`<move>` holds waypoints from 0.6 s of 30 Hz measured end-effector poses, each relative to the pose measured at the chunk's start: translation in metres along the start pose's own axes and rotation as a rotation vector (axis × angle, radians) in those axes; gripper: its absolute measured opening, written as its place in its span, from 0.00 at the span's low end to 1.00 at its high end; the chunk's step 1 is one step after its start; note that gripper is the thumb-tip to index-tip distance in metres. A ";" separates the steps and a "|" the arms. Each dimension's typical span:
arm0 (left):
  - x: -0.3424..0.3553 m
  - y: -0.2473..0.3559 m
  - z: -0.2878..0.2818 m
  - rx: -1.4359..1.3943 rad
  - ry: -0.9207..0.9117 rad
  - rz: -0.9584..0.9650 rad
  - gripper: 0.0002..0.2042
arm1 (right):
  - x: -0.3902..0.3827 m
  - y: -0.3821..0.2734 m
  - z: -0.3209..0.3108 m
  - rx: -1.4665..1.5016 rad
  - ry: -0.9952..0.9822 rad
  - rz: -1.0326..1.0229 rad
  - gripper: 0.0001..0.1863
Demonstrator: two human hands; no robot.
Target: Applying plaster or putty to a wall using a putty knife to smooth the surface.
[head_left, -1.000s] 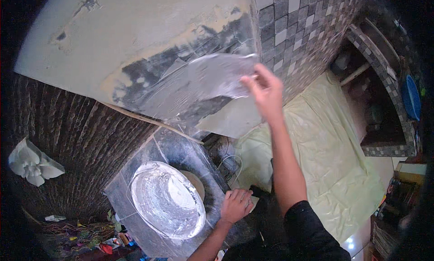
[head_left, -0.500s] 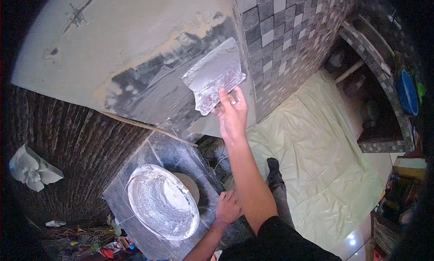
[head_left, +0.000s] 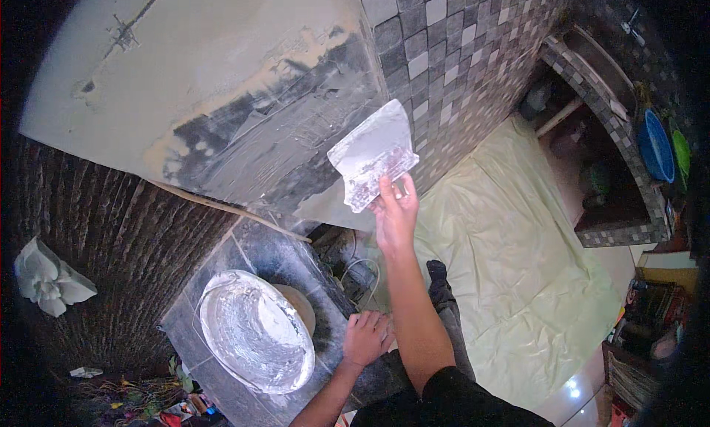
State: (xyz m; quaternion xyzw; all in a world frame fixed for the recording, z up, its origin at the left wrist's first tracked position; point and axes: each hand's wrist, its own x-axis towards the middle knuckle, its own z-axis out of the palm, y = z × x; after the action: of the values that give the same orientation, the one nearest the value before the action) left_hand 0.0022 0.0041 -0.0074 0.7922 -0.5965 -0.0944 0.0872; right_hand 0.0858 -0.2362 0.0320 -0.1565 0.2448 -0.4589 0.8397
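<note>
Right hand (head_left: pixel 398 218), raised, is pinching the white-smeared plate (head_left: pixel 376 140) near the patched wall (head_left: pixel 200 50). Left hand (head_left: pixel 367 337) is resting by the tiled ledge (head_left: pixel 259 251), grip unclear. Pale sheeting (head_left: pixel 518 279) is covering floor at right.

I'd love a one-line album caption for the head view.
Right hand holding a white-smeared spreader near a patchy wall, left hand resting beside a bucket of white paste.

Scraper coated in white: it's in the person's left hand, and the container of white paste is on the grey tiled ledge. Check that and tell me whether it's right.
Not quite: the head view shows the scraper in the right hand, not the left. The container of white paste is on the grey tiled ledge, as you said.
</note>
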 end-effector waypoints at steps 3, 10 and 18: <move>0.001 0.002 -0.001 -0.024 0.016 0.019 0.16 | 0.005 -0.010 0.023 -0.015 -0.046 -0.061 0.18; -0.008 -0.007 0.010 0.025 -0.063 0.031 0.17 | 0.031 0.006 0.045 -0.107 -0.063 -0.014 0.18; 0.002 0.000 0.001 -0.065 0.030 0.001 0.16 | 0.030 -0.028 -0.038 -0.458 0.017 -0.294 0.14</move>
State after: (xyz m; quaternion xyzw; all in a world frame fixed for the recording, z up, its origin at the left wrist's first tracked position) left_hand 0.0020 0.0019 -0.0084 0.7900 -0.5921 -0.1020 0.1218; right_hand 0.0592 -0.2775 0.0064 -0.3722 0.3239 -0.5097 0.7048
